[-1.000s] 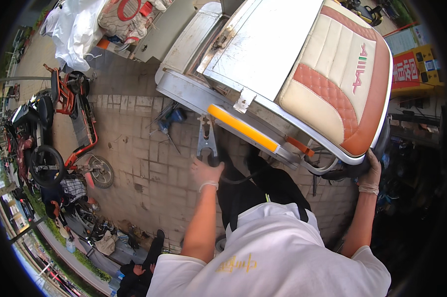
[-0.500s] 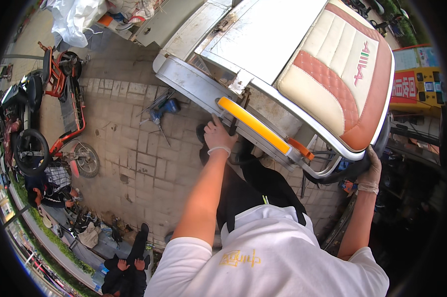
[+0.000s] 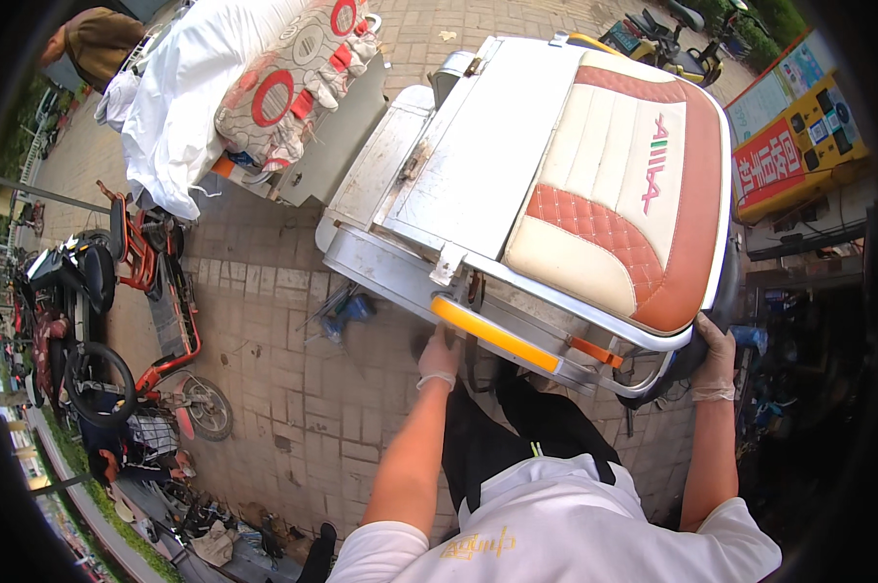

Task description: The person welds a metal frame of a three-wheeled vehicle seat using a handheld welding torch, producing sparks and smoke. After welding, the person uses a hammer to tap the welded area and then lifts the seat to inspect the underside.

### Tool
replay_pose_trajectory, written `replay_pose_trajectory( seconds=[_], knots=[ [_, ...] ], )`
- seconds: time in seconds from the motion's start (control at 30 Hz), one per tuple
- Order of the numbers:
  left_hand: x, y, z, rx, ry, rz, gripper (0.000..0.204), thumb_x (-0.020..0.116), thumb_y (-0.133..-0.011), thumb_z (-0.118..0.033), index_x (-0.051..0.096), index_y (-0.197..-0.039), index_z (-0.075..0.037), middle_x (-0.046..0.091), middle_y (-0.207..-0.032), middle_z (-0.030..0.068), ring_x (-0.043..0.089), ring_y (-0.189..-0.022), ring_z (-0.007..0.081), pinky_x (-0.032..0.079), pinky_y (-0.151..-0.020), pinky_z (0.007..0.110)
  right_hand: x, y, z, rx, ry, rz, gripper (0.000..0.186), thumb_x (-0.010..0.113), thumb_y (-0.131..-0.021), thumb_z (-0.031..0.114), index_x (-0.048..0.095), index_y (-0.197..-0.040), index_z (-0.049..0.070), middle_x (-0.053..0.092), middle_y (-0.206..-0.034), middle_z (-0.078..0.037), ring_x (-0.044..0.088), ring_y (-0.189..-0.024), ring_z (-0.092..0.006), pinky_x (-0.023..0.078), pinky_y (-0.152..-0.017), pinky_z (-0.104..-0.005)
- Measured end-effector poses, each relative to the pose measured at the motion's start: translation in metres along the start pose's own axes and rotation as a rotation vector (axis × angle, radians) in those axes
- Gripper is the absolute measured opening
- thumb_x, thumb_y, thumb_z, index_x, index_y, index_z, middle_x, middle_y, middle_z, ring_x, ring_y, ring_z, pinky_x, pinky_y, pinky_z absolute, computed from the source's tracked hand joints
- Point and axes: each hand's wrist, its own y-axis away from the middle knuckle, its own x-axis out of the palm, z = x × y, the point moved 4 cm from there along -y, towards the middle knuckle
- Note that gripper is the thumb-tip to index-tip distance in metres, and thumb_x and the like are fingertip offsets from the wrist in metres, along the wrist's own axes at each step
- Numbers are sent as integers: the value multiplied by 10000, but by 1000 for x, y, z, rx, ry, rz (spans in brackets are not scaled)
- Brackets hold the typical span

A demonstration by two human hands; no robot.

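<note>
A metal vehicle body with a cream and brown padded seat fills the upper middle. My left hand, in a thin translucent glove, is closed at its lower side edge, just below a long amber light strip; its fingertips are partly hidden there. My right hand, gloved alike, curls over a black rounded rim at the seat's near right corner. Beside the amber strip sits a small orange reflector. My legs stand close against the vehicle's side.
A blue power tool lies on the brick paving to the left. Farther left stand a red scooter and several other bikes. A cart with white sheeting is behind the vehicle. At right, a yellow and red sign box stands near dark clutter.
The view has swung, so the vehicle sits lower and the white-covered cart shows more. Both hands keep their places along the vehicle, the left one with its index finger no longer stretched out.
</note>
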Motion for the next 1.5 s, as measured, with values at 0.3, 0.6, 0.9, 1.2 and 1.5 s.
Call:
replay_pose_trajectory(
  seconds=[0.3, 0.6, 0.9, 1.2, 1.5],
  knots=[
    [52, -20, -53, 295, -455, 36, 293, 618, -979, -234, 706, -1150, -13, 748, -1114, 178, 706, -1086, 366, 554, -920, 456, 10, 10, 7, -17, -19, 16, 187, 776, -886, 65, 721, -1052, -1, 733, -953, -36, 698, -821, -149, 561, -776, -291],
    [73, -13, 9, -190, 650, 145, 427, 784, -889, -198, 703, -1257, 2, 749, -1215, 179, 715, -1127, 301, 527, -959, 364, 26, 26, 23, -43, 3, 35, 159, 783, -889, 76, 710, -1005, -3, 720, -897, -41, 676, -778, -127, 542, -735, -275],
    [42, 1, -1, -194, 458, 210, 472, 796, -885, -218, 691, -1274, 27, 738, -1242, 194, 704, -1157, 308, 518, -989, 379, 34, 32, 27, -30, -1, 39, 170, 774, -901, 72, 696, -1027, -12, 713, -901, -42, 669, -777, -124, 534, -728, -269],
    [-143, 130, -198, 714, 91, -411, 700, 806, -825, -182, 538, -1449, -12, 529, -1410, 182, 511, -1311, 339, 415, -1107, 456, 37, 34, 27, -33, -55, 54, 178, 802, -890, 64, 715, -1021, -19, 719, -902, -47, 664, -756, -117, 526, -706, -261],
    [-64, 142, -350, 1143, -376, -550, 779, 683, -840, -107, 403, -1565, -46, 438, -1556, 218, 436, -1396, 472, 338, -1180, 608, 40, 40, 33, -72, -85, 67, 191, 787, -895, 64, 703, -1031, -41, 720, -907, -59, 673, -763, -125, 543, -698, -260]
  ],
)
